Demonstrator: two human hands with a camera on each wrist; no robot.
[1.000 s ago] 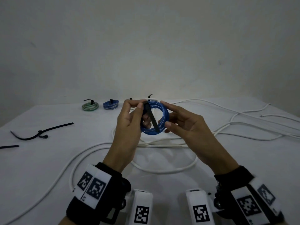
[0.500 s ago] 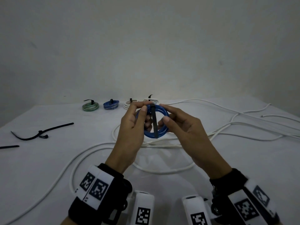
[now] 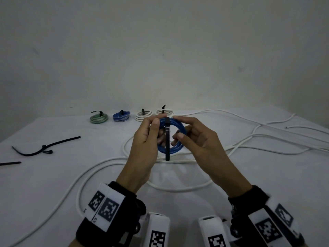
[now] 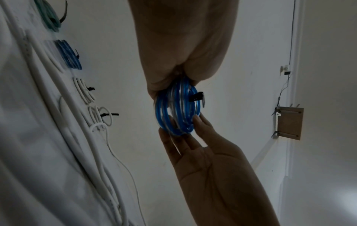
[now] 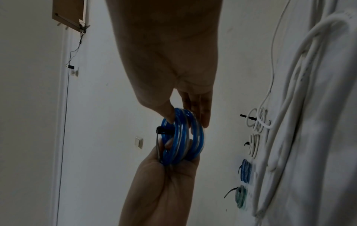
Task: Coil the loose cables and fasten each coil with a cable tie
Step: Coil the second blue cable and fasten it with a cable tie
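You hold the blue cable coil [image 3: 171, 135] upright above the table [image 3: 53, 175], left hand [image 3: 144, 145] pinching its 9 o'clock rim, right hand [image 3: 197, 139] its 3 o'clock rim, so the black cable tie [image 3: 167, 139] hangs from 12 o'clock, accessible for tightening.

Blue cable coil [image 3: 175, 124] upright above table, black cable tie [image 3: 167, 139] seemingly looped around
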